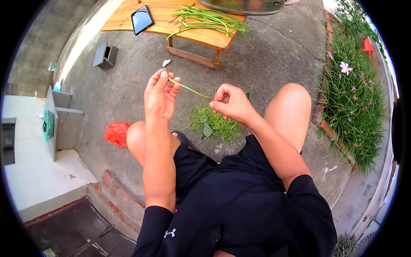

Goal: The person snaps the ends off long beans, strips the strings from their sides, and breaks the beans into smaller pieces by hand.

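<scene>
The left hand pinches one end of a thin green stem between closed thumb and fingers; the right hand closes at its other end, apparently pinching it. The stem slants across the centre, above a pile of green scraps. More stems lie on a wooden table, top centre, beside a tablet.

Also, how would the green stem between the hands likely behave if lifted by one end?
The green stem looks light, being so thin. Running only slightly curved from left hand to right hand, it seems springy rather than limp. It would probably droop a little, as the bunched stems overhanging the table do.
</scene>
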{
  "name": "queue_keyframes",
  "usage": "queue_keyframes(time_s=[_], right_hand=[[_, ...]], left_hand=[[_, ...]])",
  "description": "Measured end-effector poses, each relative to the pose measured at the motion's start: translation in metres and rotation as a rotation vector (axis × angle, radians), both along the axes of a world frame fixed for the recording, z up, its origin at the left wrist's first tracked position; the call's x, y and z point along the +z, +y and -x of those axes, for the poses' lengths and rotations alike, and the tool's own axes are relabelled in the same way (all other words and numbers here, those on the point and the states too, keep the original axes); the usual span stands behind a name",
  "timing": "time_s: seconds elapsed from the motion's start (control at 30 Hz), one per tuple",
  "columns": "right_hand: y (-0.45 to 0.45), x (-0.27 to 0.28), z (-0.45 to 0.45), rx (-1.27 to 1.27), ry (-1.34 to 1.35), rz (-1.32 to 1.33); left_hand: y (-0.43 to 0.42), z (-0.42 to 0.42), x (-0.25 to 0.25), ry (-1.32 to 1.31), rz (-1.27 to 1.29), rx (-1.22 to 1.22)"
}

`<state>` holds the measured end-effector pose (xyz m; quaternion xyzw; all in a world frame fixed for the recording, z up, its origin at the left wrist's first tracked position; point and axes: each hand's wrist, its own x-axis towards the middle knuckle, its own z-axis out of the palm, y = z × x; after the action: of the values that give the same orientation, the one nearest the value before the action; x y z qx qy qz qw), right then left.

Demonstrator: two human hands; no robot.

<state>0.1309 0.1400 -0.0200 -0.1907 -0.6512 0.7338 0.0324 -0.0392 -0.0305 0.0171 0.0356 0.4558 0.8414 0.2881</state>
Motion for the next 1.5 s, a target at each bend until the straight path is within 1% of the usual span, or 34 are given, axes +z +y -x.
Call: queue_keyframes(time_s=[0.03,0.13,0.23,0.33,0.37,0.5,0.57,0.6,0.67,0.7,0.77,0.8,0.83,0.87,0.93,0.97,1.07,1.17,1.27,1.37,1.47,1.5], right_hand=[[-0.001,-0.001,0.0,-0.035,0.116,0.141],[-0.005,0.004,0.0,-0.158,0.196,0.291],[-0.004,0.008,-0.001,0.015,0.178,0.052],[-0.008,0.001,-0.002,0.135,0.138,-0.038],[-0.01,-0.002,-0.001,0.142,0.143,0.011],[-0.01,-0.01,0.0,0.139,0.139,0.039],[-0.009,-0.008,0.0,0.109,0.124,0.032],[-0.009,-0.005,-0.001,0.083,0.119,-0.052],[-0.008,0.002,-0.002,0.03,0.11,-0.219],[-0.007,0.004,-0.003,0.006,0.165,-0.335],[-0.005,0.005,-0.003,-0.04,0.275,-0.57],[-0.003,0.005,-0.003,-0.044,0.297,-0.637],[-0.002,0.004,-0.003,-0.047,0.319,-0.704],[0.0,0.004,-0.003,-0.05,0.341,-0.771],[0.001,0.009,-0.005,-0.059,0.351,-0.821],[0.002,0.011,-0.006,-0.063,0.356,-0.846],[0.005,0.011,-0.005,-0.078,0.378,-0.955],[0.007,0.014,-0.005,-0.101,0.349,-0.978],[0.007,0.014,-0.005,-0.109,0.356,-0.966],[0.008,0.008,-0.004,-0.114,0.38,-1.003],[0.003,0.004,-0.002,-0.163,0.346,-0.857],[0.002,0.005,0.0,-0.191,0.302,-0.728]], left_hand=[[0.0,0.0,0.0,0.002,0.001,0.006],[0.001,0.0,0.0,0.006,0.004,0.018],[0.002,-0.002,-0.001,0.007,0.009,0.024],[0.003,-0.003,0.0,0.007,0.022,0.029],[0.004,-0.003,0.0,0.006,0.028,0.03],[0.005,-0.005,-0.001,0.012,0.035,0.029],[0.004,-0.007,0.004,0.061,0.138,0.04],[0.005,-0.009,0.007,0.086,0.19,0.045],[0.011,-0.017,0.007,0.661,0.573,0.159],[0.013,-0.02,0.007,0.95,0.761,0.216],[0.011,-0.025,0.012,1.219,0.775,-0.009],[0.01,-0.027,0.014,1.35,0.776,-0.126],[0.013,-0.034,0.014,1.28,0.727,-0.296],[0.015,-0.04,0.012,1.29,0.761,-0.383],[0.018,-0.049,0.003,1.305,0.828,-0.559],[0.019,-0.048,-0.006,1.412,0.834,-0.511],[0.022,-0.054,0.008,1.191,0.909,-0.523],[0.022,-0.053,0.006,1.195,0.889,-0.462],[0.024,-0.056,0.004,1.164,0.884,-0.464],[0.024,-0.057,-0.002,1.213,0.87,-0.44],[0.027,-0.06,-0.004,1.145,0.825,-0.365],[0.028,-0.06,-0.004,1.11,0.81,-0.352]])
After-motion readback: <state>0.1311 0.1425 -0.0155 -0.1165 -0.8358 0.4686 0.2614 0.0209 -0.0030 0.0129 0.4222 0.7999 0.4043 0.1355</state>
